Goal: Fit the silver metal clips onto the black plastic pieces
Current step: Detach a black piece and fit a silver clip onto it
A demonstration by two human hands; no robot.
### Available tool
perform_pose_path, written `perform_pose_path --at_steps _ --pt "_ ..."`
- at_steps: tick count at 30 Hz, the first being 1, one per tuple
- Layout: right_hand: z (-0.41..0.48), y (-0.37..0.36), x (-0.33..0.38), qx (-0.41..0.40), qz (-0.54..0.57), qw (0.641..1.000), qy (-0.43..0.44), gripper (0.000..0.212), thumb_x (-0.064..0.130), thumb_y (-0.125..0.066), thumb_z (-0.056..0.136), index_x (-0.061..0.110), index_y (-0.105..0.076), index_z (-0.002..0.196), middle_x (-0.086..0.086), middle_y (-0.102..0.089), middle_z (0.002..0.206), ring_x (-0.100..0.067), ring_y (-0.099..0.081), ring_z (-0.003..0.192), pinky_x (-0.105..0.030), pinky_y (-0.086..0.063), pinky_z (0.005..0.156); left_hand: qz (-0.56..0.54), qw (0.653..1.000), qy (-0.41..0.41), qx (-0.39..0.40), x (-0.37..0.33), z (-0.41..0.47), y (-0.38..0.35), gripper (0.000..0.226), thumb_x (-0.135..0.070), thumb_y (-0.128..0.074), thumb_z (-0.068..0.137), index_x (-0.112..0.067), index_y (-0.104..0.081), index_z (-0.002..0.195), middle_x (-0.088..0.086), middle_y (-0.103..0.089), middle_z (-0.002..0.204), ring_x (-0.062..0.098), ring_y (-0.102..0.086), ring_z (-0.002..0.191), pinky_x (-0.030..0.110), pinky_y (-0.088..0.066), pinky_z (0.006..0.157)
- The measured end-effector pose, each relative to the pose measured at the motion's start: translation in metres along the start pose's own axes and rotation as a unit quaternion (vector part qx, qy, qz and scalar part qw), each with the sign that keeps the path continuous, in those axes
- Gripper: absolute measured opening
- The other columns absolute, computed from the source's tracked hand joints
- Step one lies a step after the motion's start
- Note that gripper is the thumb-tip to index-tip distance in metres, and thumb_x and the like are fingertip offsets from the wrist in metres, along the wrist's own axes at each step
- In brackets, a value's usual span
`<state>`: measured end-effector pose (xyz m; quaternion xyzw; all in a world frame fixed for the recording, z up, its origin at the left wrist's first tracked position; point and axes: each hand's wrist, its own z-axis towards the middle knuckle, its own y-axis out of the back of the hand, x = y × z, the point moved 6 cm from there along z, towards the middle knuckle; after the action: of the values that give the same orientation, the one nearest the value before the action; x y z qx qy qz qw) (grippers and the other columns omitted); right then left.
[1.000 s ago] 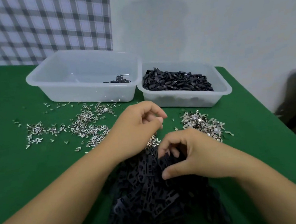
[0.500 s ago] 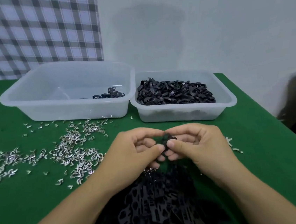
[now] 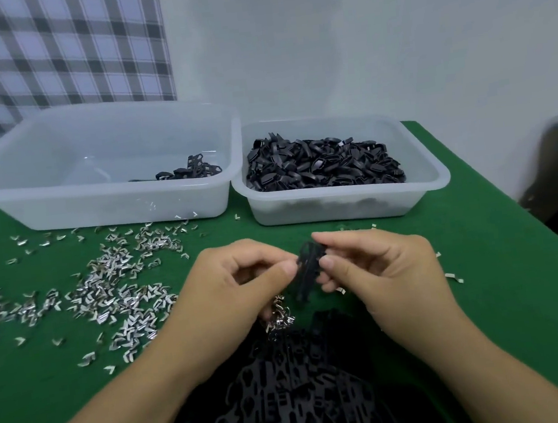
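Note:
My right hand (image 3: 376, 266) pinches a black plastic piece (image 3: 308, 270) between thumb and forefinger, held upright above the table. My left hand (image 3: 233, 285) meets it from the left, its thumb tip against the piece's edge. Several silver metal clips (image 3: 280, 316) stick out from under the curled left fingers. A heap of black plastic pieces (image 3: 308, 401) lies on the green table just below both hands. Loose silver clips (image 3: 113, 290) are scattered over the cloth to the left.
Two translucent tubs stand at the back: the left tub (image 3: 104, 202) holds a few black pieces with clips, the right tub (image 3: 348, 200) is heaped with black pieces. A few stray clips (image 3: 453, 277) lie to the right. The table's right edge (image 3: 518, 207) drops off.
My right hand lifted a black piece out of the heap and both hands met above it. Since half a second ago the piece has turned more upright between the fingertips.

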<state>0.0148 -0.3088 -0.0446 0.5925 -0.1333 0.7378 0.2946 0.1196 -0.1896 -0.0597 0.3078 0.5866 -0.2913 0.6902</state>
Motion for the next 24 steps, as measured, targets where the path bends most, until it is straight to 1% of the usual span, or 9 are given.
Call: perform_pose_path --at_steps 3,6,10,14,16,18,20,22,24 --pt "0.000 0.000 0.003 -0.002 -0.016 1.000 0.016 0.034 -0.008 -0.068 0.075 0.020 -0.071 0.094 0.001 -0.071 0.074 -0.007 -0.064 0.059 -0.016 -0.052 0.061 0.014 1.000 0.023 0.001 0.003 -0.001 -0.002 0.014 -0.007 -0.070 0.079 -0.020 -0.074 0.076 -0.002 -0.060 0.048 0.006 -0.049 0.039 0.015 -0.041 0.041" --pt "0.000 0.002 0.005 -0.004 -0.006 1.000 0.019 0.025 -0.004 -0.069 0.075 0.015 -0.068 0.091 -0.003 -0.071 0.073 -0.009 -0.064 0.059 -0.017 -0.052 0.061 -0.018 0.999 0.041 0.003 0.006 0.000 -0.004 0.018 0.001 -0.066 0.080 -0.013 -0.068 0.069 0.006 -0.064 0.054 0.014 -0.061 0.044 0.020 -0.050 0.043" --pt "-0.002 -0.003 0.006 0.028 -0.020 0.999 0.020 0.021 0.005 -0.076 0.069 0.018 -0.069 0.084 -0.001 -0.071 0.079 -0.009 -0.066 0.068 -0.018 -0.053 0.065 -0.085 0.995 0.045 -0.020 0.005 0.001 -0.002 0.017 0.006 -0.060 0.083 -0.006 -0.062 0.072 0.011 -0.068 0.060 0.023 -0.069 0.053 0.023 -0.055 0.048" --pt "-0.003 -0.005 0.006 0.026 -0.024 0.999 0.023 0.026 -0.005 -0.073 0.071 0.016 -0.067 0.085 -0.007 -0.070 0.077 -0.018 -0.067 0.067 -0.023 -0.056 0.065 -0.108 0.993 0.050 -0.015 0.001 -0.001 -0.004 0.009 0.004 -0.061 0.082 -0.002 -0.063 0.076 0.019 -0.071 0.068 0.023 -0.072 0.061 0.023 -0.057 0.053" --pt "0.000 0.004 0.009 -0.006 -0.001 1.000 0.029 0.019 -0.004 -0.069 0.075 0.012 -0.065 0.084 -0.007 -0.069 0.071 -0.015 -0.067 0.059 -0.020 -0.054 0.060 -0.114 0.993 0.040 -0.013 -0.004 -0.002 -0.005 0.003 -0.007 -0.068 0.074 -0.005 -0.068 0.077 0.019 -0.071 0.072 0.024 -0.072 0.064 0.023 -0.058 0.055" --pt "0.002 0.009 0.013 -0.021 -0.013 0.999 0.043 0.015 -0.002 -0.069 0.076 0.013 -0.069 0.081 -0.005 -0.070 0.070 -0.011 -0.065 0.056 -0.018 -0.052 0.058 -0.108 0.993 0.034 -0.019 -0.005 -0.003 -0.005 0.015 -0.018 -0.070 0.069 -0.009 -0.072 0.081 0.016 -0.071 0.071 0.023 -0.073 0.064 0.021 -0.057 0.055" --pt "0.001 0.009 0.015 -0.022 -0.033 0.998 0.050 0.017 0.000 -0.069 0.076 0.016 -0.071 0.080 -0.003 -0.070 0.069 -0.009 -0.064 0.055 -0.018 -0.052 0.058 -0.088 0.995 0.028 -0.032 -0.005 -0.003 -0.005 0.006 -0.012 -0.068 0.077 -0.009 -0.073 0.078 0.015 -0.071 0.067 0.020 -0.072 0.059 0.019 -0.055 0.052" --pt "0.000 0.011 0.016 -0.025 -0.043 0.998 0.049 0.018 0.002 -0.067 0.078 0.018 -0.072 0.085 -0.001 -0.071 0.071 -0.008 -0.065 0.058 -0.018 -0.053 0.059 -0.063 0.996 0.020 -0.063 -0.002 -0.003 -0.002 0.011 -0.004 -0.067 0.080 -0.010 -0.073 0.074 0.014 -0.071 0.064 0.020 -0.071 0.057 0.018 -0.054 0.051" --pt "0.002 0.019 0.014 -0.041 -0.094 0.994 0.041 0.018 0.008 -0.068 0.080 0.023 -0.072 0.088 0.004 -0.072 0.074 -0.005 -0.065 0.064 -0.016 -0.052 0.064 -0.047 0.993 0.009 -0.108 0.001 -0.003 0.004 0.012 -0.005 -0.068 0.080 -0.013 -0.073 0.073 0.010 -0.071 0.063 0.021 -0.071 0.056 0.020 -0.055 0.051"
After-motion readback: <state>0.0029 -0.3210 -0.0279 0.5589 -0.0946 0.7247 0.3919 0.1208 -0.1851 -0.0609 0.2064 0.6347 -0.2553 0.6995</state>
